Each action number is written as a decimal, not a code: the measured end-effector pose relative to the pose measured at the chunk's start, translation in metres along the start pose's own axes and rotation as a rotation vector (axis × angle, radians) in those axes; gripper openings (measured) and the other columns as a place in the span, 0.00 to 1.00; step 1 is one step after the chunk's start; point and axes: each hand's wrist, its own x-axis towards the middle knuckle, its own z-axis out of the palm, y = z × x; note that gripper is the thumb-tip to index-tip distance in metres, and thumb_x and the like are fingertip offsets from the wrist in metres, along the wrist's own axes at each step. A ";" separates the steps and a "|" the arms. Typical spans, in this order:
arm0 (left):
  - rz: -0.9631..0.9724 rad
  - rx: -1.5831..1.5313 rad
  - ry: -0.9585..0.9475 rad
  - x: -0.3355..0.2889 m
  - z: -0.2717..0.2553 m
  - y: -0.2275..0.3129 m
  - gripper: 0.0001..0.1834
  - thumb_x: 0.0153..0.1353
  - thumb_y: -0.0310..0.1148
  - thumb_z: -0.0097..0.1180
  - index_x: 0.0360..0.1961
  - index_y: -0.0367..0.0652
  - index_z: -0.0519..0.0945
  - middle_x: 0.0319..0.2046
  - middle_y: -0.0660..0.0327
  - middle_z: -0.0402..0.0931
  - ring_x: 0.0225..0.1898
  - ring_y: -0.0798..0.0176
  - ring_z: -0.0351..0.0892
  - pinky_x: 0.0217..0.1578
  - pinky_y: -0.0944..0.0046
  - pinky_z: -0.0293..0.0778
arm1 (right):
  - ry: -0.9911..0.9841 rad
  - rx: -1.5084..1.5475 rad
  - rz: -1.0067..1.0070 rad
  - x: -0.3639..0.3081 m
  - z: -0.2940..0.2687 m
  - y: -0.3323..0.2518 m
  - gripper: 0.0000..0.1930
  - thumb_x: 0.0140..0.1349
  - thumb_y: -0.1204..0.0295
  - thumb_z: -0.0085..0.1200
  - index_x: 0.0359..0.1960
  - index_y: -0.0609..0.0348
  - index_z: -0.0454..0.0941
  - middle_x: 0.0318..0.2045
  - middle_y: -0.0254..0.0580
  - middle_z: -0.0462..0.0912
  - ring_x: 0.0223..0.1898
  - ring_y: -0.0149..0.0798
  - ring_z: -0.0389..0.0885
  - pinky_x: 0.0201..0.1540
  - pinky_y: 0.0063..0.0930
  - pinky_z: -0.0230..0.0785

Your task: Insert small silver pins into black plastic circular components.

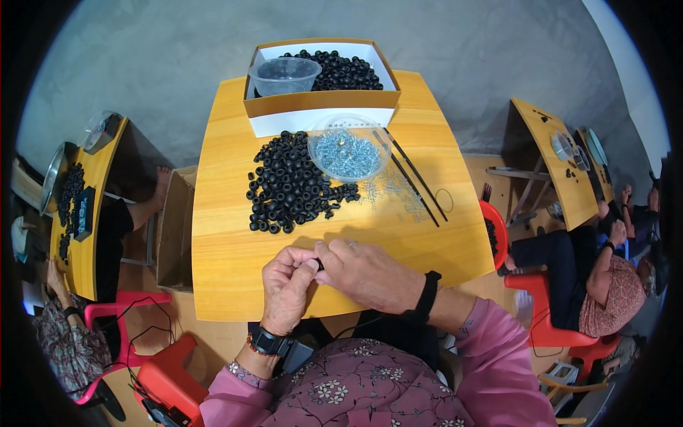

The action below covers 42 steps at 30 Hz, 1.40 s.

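Black piece, small, bead-like [318, 264], sits between the two hands, close above the table's near edge. Left hand [287, 286]: thumb and forefinger pinch it. Right hand [364, 274]: fingers bent in from the other side, tips meeting the left's; their hold on it is covered, cannot tell. Table [235, 267]: bare wood to the left and right of the hands, a strip ahead up to the bead heap [288, 186]; sides bow outward in this view. Heap: black, rounded, holed beads, loose. Clear round tub [370, 130] beside it, glassy pale-blue beads inside; similar tiny ones [395, 191] scattered to its right. Two thin dark rods [416, 186] lie aslant there, a fine wire-like loop [445, 200] alongside. Far edge: brown-and-white box [320, 104], more black beads within
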 end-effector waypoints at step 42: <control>0.170 0.181 0.062 0.001 0.013 -0.008 0.10 0.67 0.19 0.56 0.47 0.37 0.70 0.34 0.63 0.77 0.33 0.74 0.77 0.37 0.72 0.76 | -0.039 -0.054 -0.024 -0.006 0.014 0.014 0.16 0.68 0.64 0.53 0.47 0.67 0.71 0.35 0.47 0.76 0.35 0.48 0.81 0.35 0.38 0.77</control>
